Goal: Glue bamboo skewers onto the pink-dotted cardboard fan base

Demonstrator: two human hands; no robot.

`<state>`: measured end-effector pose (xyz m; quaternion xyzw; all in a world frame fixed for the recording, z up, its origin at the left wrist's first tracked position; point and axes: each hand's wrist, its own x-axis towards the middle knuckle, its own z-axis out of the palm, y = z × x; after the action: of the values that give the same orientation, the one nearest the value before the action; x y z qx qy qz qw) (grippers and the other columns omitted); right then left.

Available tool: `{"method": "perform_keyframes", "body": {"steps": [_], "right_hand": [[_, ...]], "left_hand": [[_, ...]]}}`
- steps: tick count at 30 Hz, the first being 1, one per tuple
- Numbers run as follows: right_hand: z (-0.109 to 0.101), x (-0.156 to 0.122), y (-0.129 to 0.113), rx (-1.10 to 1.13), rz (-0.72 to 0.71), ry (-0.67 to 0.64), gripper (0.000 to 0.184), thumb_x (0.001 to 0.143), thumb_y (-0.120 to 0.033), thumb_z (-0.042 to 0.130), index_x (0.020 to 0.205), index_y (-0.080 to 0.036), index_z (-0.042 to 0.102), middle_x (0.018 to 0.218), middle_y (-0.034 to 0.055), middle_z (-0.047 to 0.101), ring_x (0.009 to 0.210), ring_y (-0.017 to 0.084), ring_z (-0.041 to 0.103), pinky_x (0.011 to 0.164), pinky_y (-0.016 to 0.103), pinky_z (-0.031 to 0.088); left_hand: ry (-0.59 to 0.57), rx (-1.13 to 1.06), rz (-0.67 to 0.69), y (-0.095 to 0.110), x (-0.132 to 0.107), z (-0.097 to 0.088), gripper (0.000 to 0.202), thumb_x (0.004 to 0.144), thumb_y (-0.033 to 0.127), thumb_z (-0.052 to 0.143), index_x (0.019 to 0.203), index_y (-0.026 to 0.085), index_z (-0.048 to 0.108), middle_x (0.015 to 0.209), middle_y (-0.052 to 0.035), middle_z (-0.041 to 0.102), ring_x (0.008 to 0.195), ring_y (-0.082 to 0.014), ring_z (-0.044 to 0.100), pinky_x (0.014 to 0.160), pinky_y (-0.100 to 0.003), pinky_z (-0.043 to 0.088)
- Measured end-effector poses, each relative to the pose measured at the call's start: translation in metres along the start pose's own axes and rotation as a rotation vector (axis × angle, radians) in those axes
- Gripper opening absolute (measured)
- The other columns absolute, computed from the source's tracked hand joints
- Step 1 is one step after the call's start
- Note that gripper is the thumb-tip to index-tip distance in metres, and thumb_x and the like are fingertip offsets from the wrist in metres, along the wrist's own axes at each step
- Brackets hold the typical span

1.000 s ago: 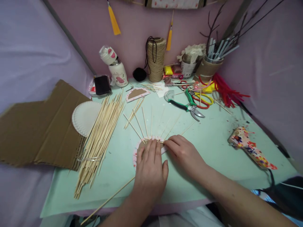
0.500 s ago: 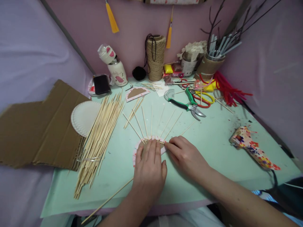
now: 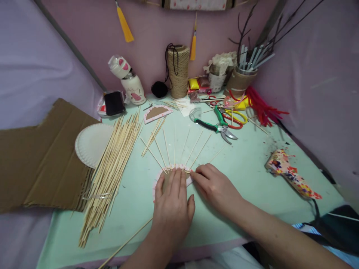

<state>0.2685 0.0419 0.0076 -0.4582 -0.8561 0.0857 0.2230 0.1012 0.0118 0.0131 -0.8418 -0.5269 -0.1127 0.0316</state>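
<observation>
A cardboard piece with a pink-and-white patterned border lies on the table in front of me. Thin bamboo sticks fan outward from its far edge, and one stick at the right runs under my right hand. My left hand rests flat on the cardboard with fingers stretched out, hiding much of it. At the right end of the border, my right hand has thumb and fingertips pinched around the stick's inner end. A longer stick lies at the near left, partly behind my left wrist.
To the left lie a bundle of bamboo sticks, a white paper plate and brown cardboard. Behind are a bordered half-round cardboard, a twine spool and a bottle. Pruning shears and a floral-patterned glue gun sit rightward.
The whole view has shifted slightly, so things appear a little further left and lower. Both hands keep nearly the same pose on the cardboard and sticks.
</observation>
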Motion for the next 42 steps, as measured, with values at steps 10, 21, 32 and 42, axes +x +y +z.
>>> {"method": "perform_keyframes", "body": {"steps": [10,21,32,42], "right_hand": [[0.0,0.001,0.0,-0.022,-0.011,0.02,0.02,0.093,-0.009,0.046,0.093,-0.013,0.066,0.082,0.0092,0.059,0.078,0.02,0.05,0.069,0.033,0.048],[-0.007,0.001,0.007,0.092,0.057,0.122,0.022,0.092,-0.009,0.046,0.098,-0.014,0.067,0.089,0.0096,0.064,0.083,0.021,0.055,0.072,0.034,0.05],[-0.039,0.044,0.066,0.085,-0.169,-0.107,0.024,0.097,-0.015,0.047,0.101,-0.025,0.068,0.107,0.0034,0.07,0.108,0.019,0.057,0.099,0.043,0.029],[-0.009,0.048,0.074,0.167,-0.265,-0.137,0.032,0.091,-0.004,0.044,0.092,-0.025,0.069,0.093,0.0006,0.07,0.096,0.015,0.058,0.105,0.045,0.024]], "left_hand": [[0.007,-0.002,0.007,-0.001,0.001,-0.001,0.047,0.096,0.028,0.041,0.137,0.007,0.053,0.142,-0.013,0.054,0.132,-0.0269,0.049,0.114,-0.047,0.025],[0.012,-0.007,0.01,0.0,0.002,-0.001,0.047,0.096,0.029,0.042,0.136,0.006,0.053,0.141,-0.0135,0.056,0.131,-0.0278,0.051,0.114,-0.048,0.026],[0.006,-0.028,-0.002,-0.001,0.0,-0.001,0.047,0.094,0.028,0.045,0.137,0.009,0.052,0.142,-0.0134,0.054,0.132,-0.0283,0.049,0.114,-0.048,0.027],[-0.005,-0.006,-0.004,0.001,0.0,0.0,0.05,0.097,0.035,0.042,0.137,0.008,0.052,0.144,-0.0141,0.052,0.133,-0.0291,0.048,0.11,-0.05,0.027]]}}
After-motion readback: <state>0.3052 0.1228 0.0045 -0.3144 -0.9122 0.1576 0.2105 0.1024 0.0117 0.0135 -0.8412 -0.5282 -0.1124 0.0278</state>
